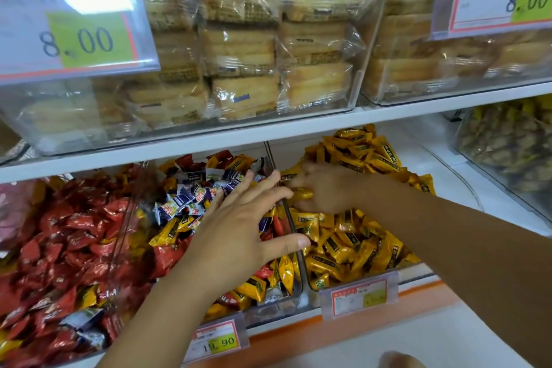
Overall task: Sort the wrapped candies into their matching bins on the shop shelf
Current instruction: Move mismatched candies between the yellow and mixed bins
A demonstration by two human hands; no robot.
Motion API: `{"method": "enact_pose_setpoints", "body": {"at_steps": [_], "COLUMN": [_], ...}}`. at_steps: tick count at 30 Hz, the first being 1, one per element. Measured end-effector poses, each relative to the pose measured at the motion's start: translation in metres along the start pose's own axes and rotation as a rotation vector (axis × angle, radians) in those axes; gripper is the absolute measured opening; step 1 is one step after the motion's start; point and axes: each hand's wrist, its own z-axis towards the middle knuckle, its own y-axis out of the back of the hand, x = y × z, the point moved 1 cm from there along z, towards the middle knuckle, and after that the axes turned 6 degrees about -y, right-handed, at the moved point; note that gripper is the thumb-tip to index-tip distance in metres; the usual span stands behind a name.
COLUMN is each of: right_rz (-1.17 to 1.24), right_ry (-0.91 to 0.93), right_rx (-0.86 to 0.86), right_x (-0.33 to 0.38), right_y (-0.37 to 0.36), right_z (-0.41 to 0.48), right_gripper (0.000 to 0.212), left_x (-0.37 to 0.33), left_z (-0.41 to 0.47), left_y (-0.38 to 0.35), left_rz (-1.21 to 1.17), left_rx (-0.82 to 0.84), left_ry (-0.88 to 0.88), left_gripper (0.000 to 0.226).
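Note:
Three clear bins stand side by side on the lower shelf. The left bin [125,218] holds mostly red candies [59,236]. The middle bin [268,312] holds a mix of blue-and-white candies [185,200], yellow ones and red ones. The right bin [418,270] is heaped with yellow candies [352,245]. My left hand [239,230] hovers over the mixed bin with fingers spread and straight, thumb across the divider. My right hand [319,188] reaches into the right bin and pinches a yellow candy [301,194] just past the divider.
The upper shelf [268,131] carries clear boxes of wrapped pastries [245,48] with 8.00 price cards. A clear tub of yellow-green packets [507,146] stands at far right. Price tags [215,340] hang on the orange shelf edge.

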Motion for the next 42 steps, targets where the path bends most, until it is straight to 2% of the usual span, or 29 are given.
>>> {"method": "enact_pose_setpoints", "body": {"at_steps": [2, 7, 10, 12, 14, 15, 16, 18, 19, 21, 25, 28, 31, 33, 34, 36, 38, 41, 42], "right_rz": [-0.007, -0.071, 0.065, 0.255, 0.237, 0.199, 0.201, 0.237, 0.204, 0.134, 0.138, 0.085, 0.307, 0.487, 0.493, 0.450, 0.477, 0.514, 0.481], "right_ry": [-0.028, 0.008, 0.051, 0.019, -0.100, -0.189, -0.293, -0.434, -0.448, -0.427, -0.325, -0.193, -0.086, -0.108, -0.168, -0.324, -0.442, -0.513, -0.516], "right_rx": [0.029, -0.036, -0.028, -0.152, -0.324, -0.345, -0.289, -0.092, -0.035, -0.028, -0.058, 0.008, 0.064, -0.127, -0.226, -0.287, -0.249, -0.160, -0.136], "right_x": [-0.006, -0.002, 0.000, -0.011, -0.041, -0.057, -0.069, -0.076, -0.071, -0.054, -0.024, -0.007, -0.011, -0.027, -0.040, -0.068, -0.086, -0.087, -0.081], "right_y": [-0.006, -0.014, -0.002, 0.020, 0.038, 0.041, 0.039, 0.022, 0.012, -0.001, -0.005, -0.002, 0.013, 0.029, 0.037, 0.046, 0.041, 0.017, 0.010], "right_z": [-0.025, -0.059, -0.070, -0.066, -0.050, -0.042, -0.035, -0.023, -0.017, -0.005, -0.015, -0.038, -0.053, -0.057, -0.055, -0.044, -0.026, 0.006, 0.013], "right_gripper": [0.048, 0.044, 0.043, 0.037, 0.033, 0.037, 0.049, 0.082, 0.091, 0.096, 0.074, 0.061, 0.051, 0.040, 0.036, 0.035, 0.041, 0.084, 0.091], "left_x": [-0.001, -0.003, -0.003, -0.002, -0.001, 0.000, 0.000, 0.000, -0.001, -0.001, 0.000, 0.001, 0.000, 0.001, 0.000, 0.000, 0.001, 0.002, 0.002], "left_z": [-0.001, -0.002, -0.002, -0.001, -0.001, 0.000, 0.000, 0.001, 0.002, 0.003, 0.003, 0.002, 0.001, 0.001, 0.001, 0.001, 0.002, 0.003, 0.003], "left_y": [0.001, 0.000, -0.001, -0.001, -0.002, -0.002, -0.003, -0.003, -0.003, -0.003, -0.002, -0.002, -0.002, -0.002, -0.002, -0.002, -0.003, -0.004, -0.004], "left_rz": [-0.004, -0.006, -0.017, -0.030, -0.036, -0.033, -0.029, -0.022, -0.022, -0.036, -0.050, -0.041, -0.045, -0.046, -0.047, -0.049, -0.052, -0.065, -0.069], "left_rx": [0.000, 0.016, 0.012, 0.011, 0.009, 0.010, 0.011, 0.011, 0.010, 0.012, 0.018, 0.015, 0.013, 0.014, 0.015, 0.021, 0.024, 0.022, 0.023], "left_ry": [0.001, 0.014, 0.001, -0.011, -0.019, -0.019, -0.018, -0.017, -0.018, -0.021, -0.019, -0.018, -0.021, -0.022, -0.022, -0.021, -0.021, -0.024, -0.025], "left_gripper": [0.082, 0.080, 0.078, 0.073, 0.068, 0.066, 0.066, 0.068, 0.069, 0.070, 0.073, 0.075, 0.078, 0.077, 0.077, 0.076, 0.077, 0.079, 0.079]}}
